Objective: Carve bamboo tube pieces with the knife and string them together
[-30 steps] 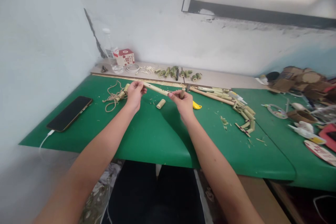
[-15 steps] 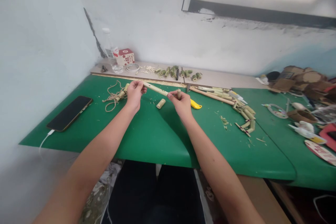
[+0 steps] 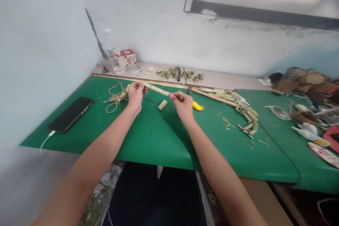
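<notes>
A pale bamboo stick with small dark marks is held level above the table between my two hands. My left hand pinches its left end, and my right hand grips the right end between thumb and fingers. A short bamboo stub stands up at the right hand's fingers; how it joins the stick is hidden. Below the stick, a short cut bamboo piece lies on the green mat. Right of my right hand is a yellow handle. Twine lies beside the left hand, with bamboo among its loops.
A phone with a white cable lies at the left. Several green bamboo pieces, a tape roll and a bottle stand along the back. Jointed bamboo pieces and a wooden-handled hammer lie to the right.
</notes>
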`<action>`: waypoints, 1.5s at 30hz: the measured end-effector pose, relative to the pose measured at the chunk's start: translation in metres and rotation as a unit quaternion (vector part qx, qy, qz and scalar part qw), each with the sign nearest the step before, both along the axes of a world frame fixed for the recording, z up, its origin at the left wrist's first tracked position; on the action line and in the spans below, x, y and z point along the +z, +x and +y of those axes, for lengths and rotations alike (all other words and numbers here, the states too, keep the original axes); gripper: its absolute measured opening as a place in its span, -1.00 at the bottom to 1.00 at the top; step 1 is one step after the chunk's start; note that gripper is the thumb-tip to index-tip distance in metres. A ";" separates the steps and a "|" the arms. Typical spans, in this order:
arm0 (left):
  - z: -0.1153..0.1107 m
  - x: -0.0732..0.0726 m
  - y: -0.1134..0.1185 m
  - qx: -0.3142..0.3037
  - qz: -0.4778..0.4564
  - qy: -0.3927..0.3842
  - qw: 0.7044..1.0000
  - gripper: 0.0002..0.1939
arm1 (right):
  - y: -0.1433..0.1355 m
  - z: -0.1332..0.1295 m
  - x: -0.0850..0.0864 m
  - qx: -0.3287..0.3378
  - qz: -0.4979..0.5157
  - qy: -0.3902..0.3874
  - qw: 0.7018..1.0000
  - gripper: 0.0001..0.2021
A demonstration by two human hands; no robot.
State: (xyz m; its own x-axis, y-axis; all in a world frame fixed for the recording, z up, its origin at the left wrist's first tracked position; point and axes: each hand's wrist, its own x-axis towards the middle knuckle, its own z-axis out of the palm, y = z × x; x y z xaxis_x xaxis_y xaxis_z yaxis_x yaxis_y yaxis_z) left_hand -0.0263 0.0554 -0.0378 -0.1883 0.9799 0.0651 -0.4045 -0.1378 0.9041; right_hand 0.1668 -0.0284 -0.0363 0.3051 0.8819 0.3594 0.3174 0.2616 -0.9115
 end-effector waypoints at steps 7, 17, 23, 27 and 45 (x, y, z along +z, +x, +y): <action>-0.001 0.001 0.000 -0.010 -0.020 -0.013 1.000 -0.73 | -0.001 0.000 -0.001 0.015 -0.004 0.009 1.000 -0.71; -0.006 0.005 0.000 -0.040 -0.026 -0.026 0.998 -0.73 | 0.005 0.005 -0.006 0.011 0.065 -0.006 0.998 -0.79; -0.006 0.007 -0.001 -0.026 -0.032 -0.027 0.999 -0.76 | 0.006 0.005 -0.005 0.034 0.055 -0.018 0.998 -0.80; -0.007 0.008 -0.001 -0.032 -0.030 -0.022 0.999 -0.75 | 0.007 0.004 -0.005 0.036 0.068 -0.031 0.997 -0.78; -0.012 0.015 0.001 -0.046 -0.018 -0.007 0.999 -0.72 | 0.007 -0.001 0.009 0.091 0.160 -0.097 0.978 -0.52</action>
State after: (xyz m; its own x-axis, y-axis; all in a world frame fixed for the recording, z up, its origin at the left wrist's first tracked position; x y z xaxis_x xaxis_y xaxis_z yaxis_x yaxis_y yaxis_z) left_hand -0.0251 0.0435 -0.0227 -0.0987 0.9941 0.0457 -0.4467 -0.0853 0.8906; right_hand 0.1738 -0.0294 -0.0278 0.2052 0.9744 0.0914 -0.0276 0.0991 -0.9947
